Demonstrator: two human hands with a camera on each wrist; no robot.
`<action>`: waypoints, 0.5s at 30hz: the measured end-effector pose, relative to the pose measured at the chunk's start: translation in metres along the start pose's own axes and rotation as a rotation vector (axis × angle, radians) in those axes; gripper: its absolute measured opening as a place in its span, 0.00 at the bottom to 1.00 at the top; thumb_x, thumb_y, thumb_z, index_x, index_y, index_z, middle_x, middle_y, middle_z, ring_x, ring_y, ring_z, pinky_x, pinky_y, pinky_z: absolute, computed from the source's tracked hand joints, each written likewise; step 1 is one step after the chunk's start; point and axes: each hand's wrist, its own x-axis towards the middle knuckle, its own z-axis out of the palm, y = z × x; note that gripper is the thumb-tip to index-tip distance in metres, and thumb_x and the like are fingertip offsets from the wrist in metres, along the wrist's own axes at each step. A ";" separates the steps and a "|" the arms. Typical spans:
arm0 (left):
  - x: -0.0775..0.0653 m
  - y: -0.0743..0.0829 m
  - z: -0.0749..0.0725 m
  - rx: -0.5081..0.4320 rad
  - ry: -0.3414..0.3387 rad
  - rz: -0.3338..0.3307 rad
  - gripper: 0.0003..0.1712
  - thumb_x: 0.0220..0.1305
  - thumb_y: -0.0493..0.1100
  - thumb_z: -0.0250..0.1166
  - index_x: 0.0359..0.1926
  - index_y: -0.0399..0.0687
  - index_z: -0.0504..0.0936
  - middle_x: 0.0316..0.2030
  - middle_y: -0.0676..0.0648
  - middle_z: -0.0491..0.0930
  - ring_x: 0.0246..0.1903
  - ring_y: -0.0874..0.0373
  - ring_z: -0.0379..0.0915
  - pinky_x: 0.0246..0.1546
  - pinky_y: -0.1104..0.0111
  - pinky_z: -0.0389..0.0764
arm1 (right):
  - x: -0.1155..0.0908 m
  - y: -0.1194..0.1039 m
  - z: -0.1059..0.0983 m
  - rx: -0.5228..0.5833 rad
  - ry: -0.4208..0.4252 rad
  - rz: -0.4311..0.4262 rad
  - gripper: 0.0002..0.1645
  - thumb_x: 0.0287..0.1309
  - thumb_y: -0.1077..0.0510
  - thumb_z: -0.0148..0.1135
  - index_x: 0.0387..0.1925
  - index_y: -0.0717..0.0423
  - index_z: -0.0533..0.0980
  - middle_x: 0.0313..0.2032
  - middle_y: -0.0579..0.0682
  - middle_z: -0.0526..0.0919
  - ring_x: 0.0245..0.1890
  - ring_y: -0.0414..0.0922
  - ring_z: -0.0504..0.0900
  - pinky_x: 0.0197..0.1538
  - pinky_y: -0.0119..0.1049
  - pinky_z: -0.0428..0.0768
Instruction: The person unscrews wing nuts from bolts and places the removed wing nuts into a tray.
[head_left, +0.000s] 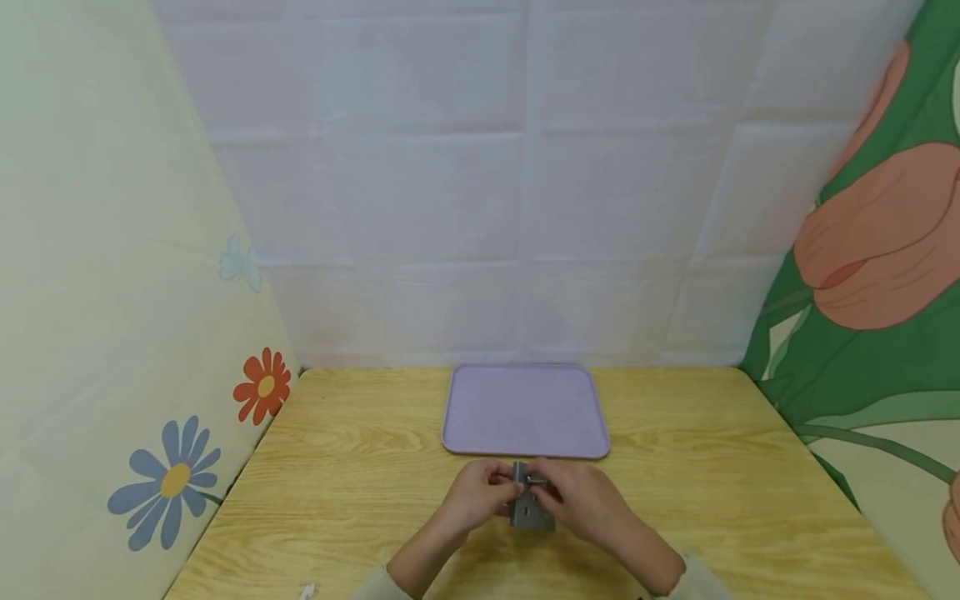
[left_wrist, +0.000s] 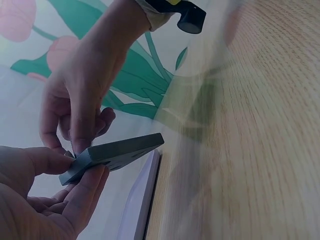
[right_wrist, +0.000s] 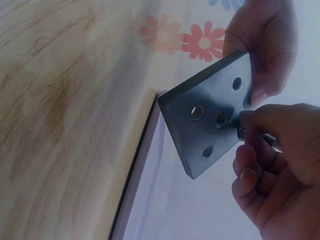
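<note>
A grey metal plate (right_wrist: 200, 132) with several round holes is held up over the front of the table. My left hand (head_left: 476, 492) grips it along one edge, thumb on one face and fingers on the other, as the left wrist view shows. Between thumb and fingers, my right hand (head_left: 588, 497) pinches a small bolt (right_wrist: 270, 140) whose threaded shank points away from the plate. The bolt's other end lies close to the plate's edge, partly hidden by the right fingertips (right_wrist: 250, 120).
Behind the hands, a purple tray (head_left: 525, 454) lies at the back of the wood-grain table (head_left: 360, 458). A small white object (head_left: 307, 592) is at the lower left edge of the head view. Hanging cloths (head_left: 420, 167) border the table at the back and sides.
</note>
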 end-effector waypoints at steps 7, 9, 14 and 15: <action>-0.001 0.000 0.000 -0.017 0.010 0.012 0.12 0.60 0.32 0.65 0.45 0.30 0.82 0.32 0.47 0.83 0.32 0.57 0.82 0.31 0.63 0.89 | 0.001 -0.002 0.000 0.106 0.006 0.237 0.14 0.69 0.41 0.60 0.34 0.44 0.80 0.16 0.33 0.67 0.16 0.29 0.62 0.19 0.26 0.64; 0.000 -0.001 0.000 -0.020 0.013 0.018 0.12 0.60 0.32 0.66 0.44 0.30 0.82 0.32 0.47 0.83 0.32 0.57 0.82 0.30 0.63 0.89 | 0.002 -0.003 -0.001 0.132 -0.012 0.297 0.18 0.70 0.39 0.58 0.28 0.43 0.78 0.16 0.34 0.66 0.16 0.30 0.61 0.19 0.27 0.62; 0.000 -0.001 0.000 -0.025 0.017 0.020 0.10 0.59 0.31 0.66 0.43 0.29 0.82 0.31 0.46 0.83 0.31 0.56 0.82 0.30 0.63 0.89 | 0.003 -0.004 -0.002 0.183 -0.074 0.358 0.26 0.70 0.37 0.56 0.18 0.43 0.70 0.15 0.35 0.63 0.15 0.32 0.60 0.18 0.27 0.59; -0.001 -0.001 0.000 -0.027 0.017 0.020 0.10 0.60 0.31 0.66 0.42 0.29 0.82 0.31 0.46 0.83 0.31 0.57 0.82 0.30 0.63 0.89 | 0.004 -0.004 -0.002 0.186 -0.080 0.359 0.27 0.70 0.37 0.55 0.17 0.43 0.70 0.15 0.35 0.63 0.15 0.32 0.59 0.18 0.27 0.59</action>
